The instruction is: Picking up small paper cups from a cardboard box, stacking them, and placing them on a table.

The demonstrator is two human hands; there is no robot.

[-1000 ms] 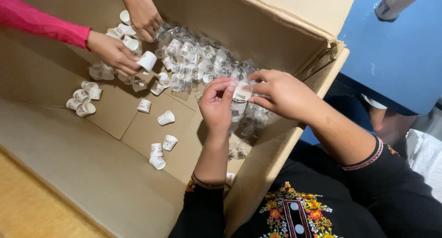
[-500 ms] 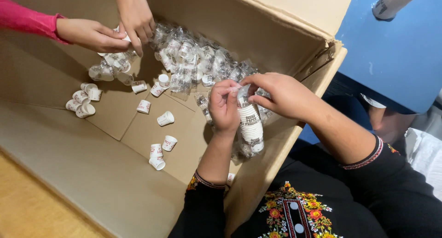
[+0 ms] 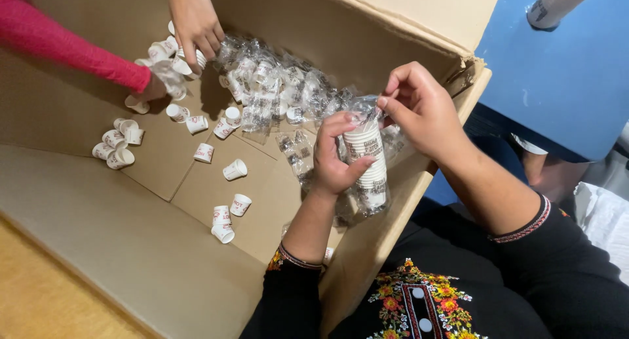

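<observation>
Head view looks down into a large open brown cardboard box [image 3: 85,247]. Over its right wall the left hand [image 3: 334,159] wraps a stack of small white paper cups in clear plastic sleeve [image 3: 368,165], fingers [image 3: 357,172] closed round the stack's middle, holding it upright. Just above, the right hand [image 3: 426,113] pinches the crinkled top of the sleeve between thumb and fingertips, the other fingers loosely curled. Behind them, against the far wall, lies a heap of clear-wrapped cup stacks [image 3: 275,90]. Loose small white paper cups [image 3: 232,170] are scattered over the box floor, with a small cluster [image 3: 118,142] near the left wall. At the far left another person's hand [image 3: 196,21] and an arm in a red sleeve [image 3: 65,47] reach among cups beside the heap.
</observation>
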